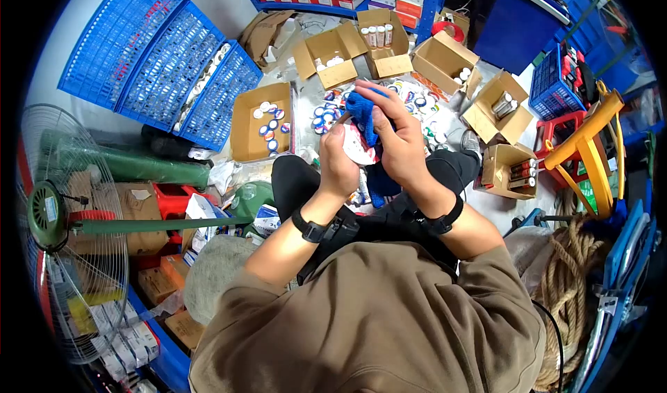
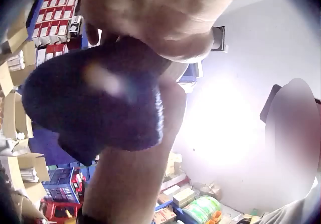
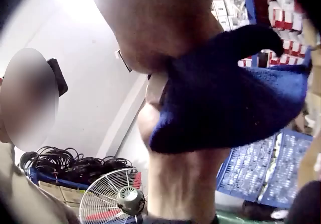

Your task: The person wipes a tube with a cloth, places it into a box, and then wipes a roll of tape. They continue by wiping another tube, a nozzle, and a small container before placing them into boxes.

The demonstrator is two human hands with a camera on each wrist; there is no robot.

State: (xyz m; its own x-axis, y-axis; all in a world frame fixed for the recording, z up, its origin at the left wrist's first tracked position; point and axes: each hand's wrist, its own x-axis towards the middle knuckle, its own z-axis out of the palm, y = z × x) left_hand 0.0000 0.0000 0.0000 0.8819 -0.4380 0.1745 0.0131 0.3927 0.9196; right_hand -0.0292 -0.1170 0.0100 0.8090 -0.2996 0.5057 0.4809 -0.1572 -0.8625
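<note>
In the head view a blue cloth [image 1: 361, 113] is bunched between the two hands, above the lap. The left hand [image 1: 338, 158] holds a white round piece with red marks [image 1: 357, 147] from its left side. Around the cloth from the right curl the fingers of the right hand [image 1: 403, 139]. The cloth covers much of the palms in the left wrist view [image 2: 95, 103] and the right wrist view [image 3: 225, 93]. What lies inside the cloth is hidden.
Round blue-and-white pieces [image 1: 324, 119] lie on the floor beyond the knees. An open carton [image 1: 240, 126] with similar pieces stands left, several cartons [image 1: 442, 60] stand ahead and right. Blue crates [image 1: 163, 60] stand upper left, a fan [image 1: 48, 216] far left, coiled rope [image 1: 566, 282] at right.
</note>
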